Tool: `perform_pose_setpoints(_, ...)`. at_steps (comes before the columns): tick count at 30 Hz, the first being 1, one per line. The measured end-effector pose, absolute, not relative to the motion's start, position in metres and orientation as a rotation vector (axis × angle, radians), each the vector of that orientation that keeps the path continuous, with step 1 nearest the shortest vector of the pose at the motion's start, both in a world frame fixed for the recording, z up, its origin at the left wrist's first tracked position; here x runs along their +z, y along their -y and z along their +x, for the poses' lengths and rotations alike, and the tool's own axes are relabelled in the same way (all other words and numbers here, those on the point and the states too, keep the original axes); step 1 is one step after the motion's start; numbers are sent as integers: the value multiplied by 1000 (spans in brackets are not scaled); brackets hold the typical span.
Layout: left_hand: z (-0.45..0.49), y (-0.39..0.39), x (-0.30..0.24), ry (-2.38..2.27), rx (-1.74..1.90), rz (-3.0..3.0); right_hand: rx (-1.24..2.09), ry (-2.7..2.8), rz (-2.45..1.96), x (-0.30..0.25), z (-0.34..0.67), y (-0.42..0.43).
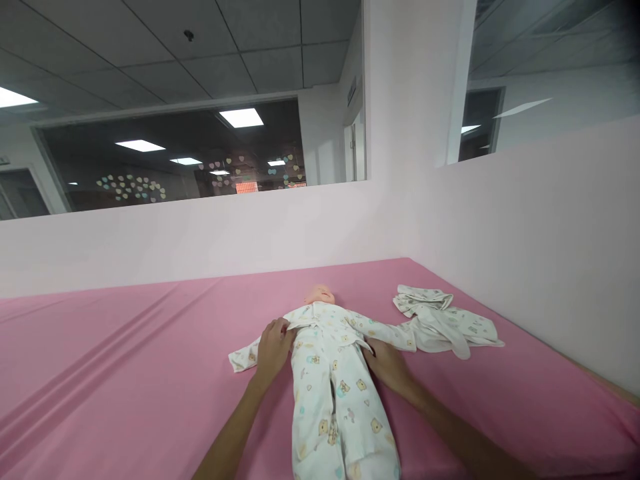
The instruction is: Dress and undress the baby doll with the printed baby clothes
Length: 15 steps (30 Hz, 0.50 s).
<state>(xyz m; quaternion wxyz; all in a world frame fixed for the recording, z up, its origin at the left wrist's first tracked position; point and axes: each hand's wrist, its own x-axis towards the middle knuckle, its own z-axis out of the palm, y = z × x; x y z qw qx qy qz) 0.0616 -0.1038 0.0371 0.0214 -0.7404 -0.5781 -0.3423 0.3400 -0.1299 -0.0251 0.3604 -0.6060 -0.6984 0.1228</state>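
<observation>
A baby doll lies on its back on the pink sheet, head toward the wall. It wears a white long-sleeved baby top and matching baby trousers, both printed with small bears. At the left side of the doll's waist, my left hand has its curled fingers closed on the top's lower edge. My right hand is at the other side of the waist, closed at the hem, with its fingertips partly hidden by the cloth. Both sleeves are spread out sideways.
A crumpled heap of white printed baby clothes lies to the right, touching the doll's right-hand sleeve end. The pink sheet covers the surface and has creases at the left. White walls with windows stand behind and to the right.
</observation>
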Motion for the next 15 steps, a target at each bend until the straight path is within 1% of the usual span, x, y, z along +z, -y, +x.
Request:
perform_pose_setpoints(4,55,114,40,1834,-1214,-2282,331,1846,-1555,-26,348,135)
perform_pose_setpoints(10,26,139,34,1809,-1073,-2360,102,1943,-1614,-33,364,150)
perform_pose_setpoints(15,40,163,50,1986,-1171,-2280,61,1993,-1598,-31,354,152)
